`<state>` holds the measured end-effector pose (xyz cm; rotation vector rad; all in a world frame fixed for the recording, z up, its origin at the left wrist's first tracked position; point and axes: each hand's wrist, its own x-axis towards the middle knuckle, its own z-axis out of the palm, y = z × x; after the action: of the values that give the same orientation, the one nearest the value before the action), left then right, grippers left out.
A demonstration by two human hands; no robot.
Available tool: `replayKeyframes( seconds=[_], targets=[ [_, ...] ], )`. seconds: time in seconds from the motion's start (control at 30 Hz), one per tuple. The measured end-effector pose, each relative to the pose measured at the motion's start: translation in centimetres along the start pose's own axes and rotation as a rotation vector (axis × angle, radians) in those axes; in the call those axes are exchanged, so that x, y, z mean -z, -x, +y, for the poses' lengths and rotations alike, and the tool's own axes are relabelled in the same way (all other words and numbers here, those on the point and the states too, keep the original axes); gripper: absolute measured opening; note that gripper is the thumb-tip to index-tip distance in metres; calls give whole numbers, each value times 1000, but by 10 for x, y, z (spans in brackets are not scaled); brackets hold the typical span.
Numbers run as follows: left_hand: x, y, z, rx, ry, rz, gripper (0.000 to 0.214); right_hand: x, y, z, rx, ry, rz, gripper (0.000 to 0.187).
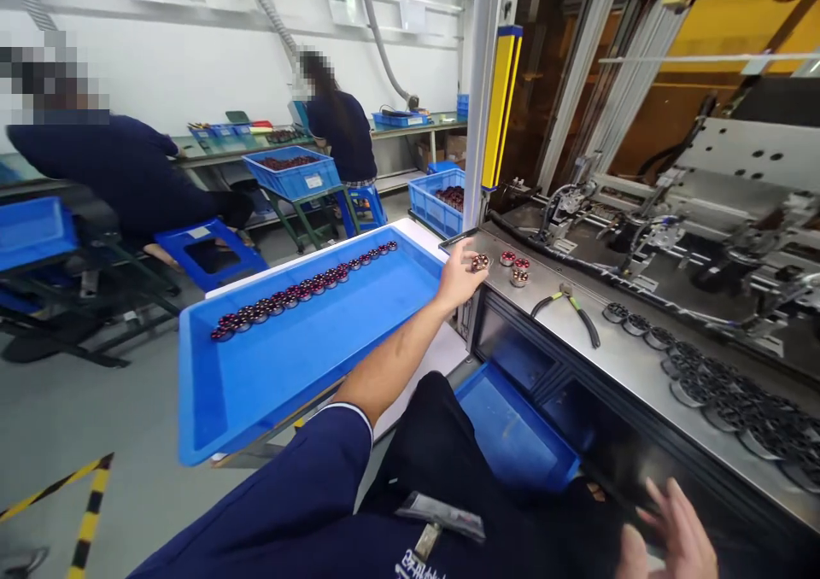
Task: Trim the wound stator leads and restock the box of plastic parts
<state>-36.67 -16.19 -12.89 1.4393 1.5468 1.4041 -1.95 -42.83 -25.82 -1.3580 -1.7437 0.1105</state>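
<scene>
My left hand [459, 277] reaches out over the far right corner of a big blue tray [307, 357] and pinches one small copper-wound stator [480, 262] at the edge of the metal machine bench [615, 348]. Three more stators [516, 269] sit on the bench just right of it. A long row of the same stators [301, 291] runs along the tray's far side. My right hand [672, 536] hovers low at the bottom right with fingers spread and nothing in it.
Green-handled pliers [573, 306] lie on the bench, with a row of dark ring parts [711, 383] to the right. Machine fixtures [647, 220] stand behind. A second blue tray [512, 429] sits under the bench. Two seated people [339, 131] work at the back among blue crates [291, 172].
</scene>
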Motion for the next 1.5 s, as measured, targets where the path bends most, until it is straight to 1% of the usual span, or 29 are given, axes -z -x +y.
replayKeyframes(
  seconds=[0.03,0.07,0.1,0.13,0.17,0.2,0.23,0.3,0.37,0.43,0.47,0.53,0.6,0.7,0.83,0.9,0.97,1.1,1.13,1.17,1.27,1.3,1.4,1.5],
  targets=[
    [3,11,2,7,47,-11,75,-6,-14,-9,16,-33,-8,69],
    [4,25,4,14,121,-34,74,-11,-31,-21,-23,-89,13,59],
    [3,40,6,19,227,-71,72,-15,-49,-36,-72,-161,57,50],
    [1,56,8,22,356,-123,71,-18,-67,-52,-79,-251,67,42],
    [-2,74,10,20,490,-188,71,-20,-85,-67,-116,-355,8,36],
    [-6,92,12,7,610,-260,71,-22,-101,-81,-187,-444,-40,32],
    [-9,110,14,-22,689,-328,73,-23,-115,-92,-249,-540,-71,30],
    [-13,143,20,-135,700,-427,73,-24,-131,-107,-324,-714,-167,31],
    [-12,168,25,-297,631,-475,67,-22,-135,-115,-362,-807,-261,33],
    [-10,184,28,-434,565,-507,62,-17,-131,-120,-404,-818,-336,34],
    [-9,188,28,-476,548,-527,60,-15,-128,-122,-430,-811,-363,35],
    [-9,194,27,-497,550,-563,62,-10,-121,-127,-477,-801,-378,37],
    [-12,196,26,-476,584,-574,66,-6,-117,-131,-503,-807,-366,36],
    [-18,198,26,-454,668,-581,72,-1,-117,-134,-528,-905,-375,35],
    [-22,201,30,-431,744,-644,75,11,-116,-128,-545,-1148,-453,35],
    [-23,201,31,-462,762,-657,77,17,-113,-122,-537,-1203,-465,33],
    [-23,200,31,-521,761,-642,79,19,-108,-116,-526,-1201,-467,34],
    [-26,195,29,-605,675,-591,78,14,-95,-113,-490,-1100,-534,53],
    [-27,194,28,-616,644,-579,78,10,-91,-113,-498,-1070,-533,52],
    [-28,193,28,-624,616,-567,77,6,-87,-115,-520,-1043,-516,46],
    [-32,192,27,-614,562,-536,76,-6,-76,-120,-627,-963,-425,25],
    [-33,192,27,-598,554,-537,75,-9,-73,-123,-660,-949,-391,21],
    [-36,192,25,-526,559,-547,75,-13,-66,-129,-711,-956,-335,21],
    [-37,190,25,-420,611,-581,78,-9,-62,-130,-680,-999,-393,22]
  ],
)
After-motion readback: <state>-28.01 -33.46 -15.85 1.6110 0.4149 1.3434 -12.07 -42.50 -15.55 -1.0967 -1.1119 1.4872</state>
